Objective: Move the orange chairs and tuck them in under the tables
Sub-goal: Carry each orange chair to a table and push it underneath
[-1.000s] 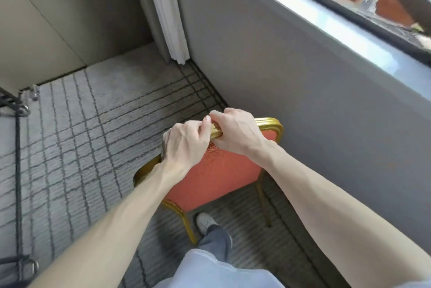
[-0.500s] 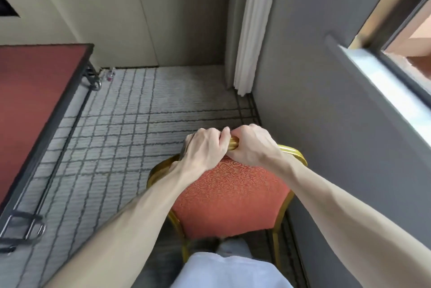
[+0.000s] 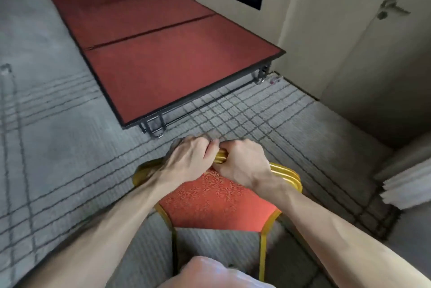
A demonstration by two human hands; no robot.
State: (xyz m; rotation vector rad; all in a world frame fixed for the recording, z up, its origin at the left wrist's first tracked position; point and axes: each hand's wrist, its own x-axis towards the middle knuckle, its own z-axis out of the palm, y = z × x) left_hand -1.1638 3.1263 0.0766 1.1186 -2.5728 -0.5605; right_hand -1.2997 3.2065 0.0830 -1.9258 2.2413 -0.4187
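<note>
An orange chair (image 3: pixel 217 203) with a gold metal frame stands right in front of me, its patterned back facing me. My left hand (image 3: pixel 189 161) and my right hand (image 3: pixel 242 164) grip the gold top rail of the backrest side by side, thumbs almost touching. The chair's seat is hidden behind the backrest. A long row of low red-topped tables (image 3: pixel 177 63) on black folding legs stretches away ahead, its near corner about a chair's length beyond my hands.
Grey carpet (image 3: pixel 58 147) with dark grid lines covers the floor. A cream door with a lever handle (image 3: pixel 391 7) is at the upper right. A white curtain hem (image 3: pixel 410 185) hangs at the right edge. A dark panel is on the wall behind the tables.
The view has swung left, away from the window wall and towards the red tables. Both hands kept their grip on the chair's top rail and the chair turned with me.
</note>
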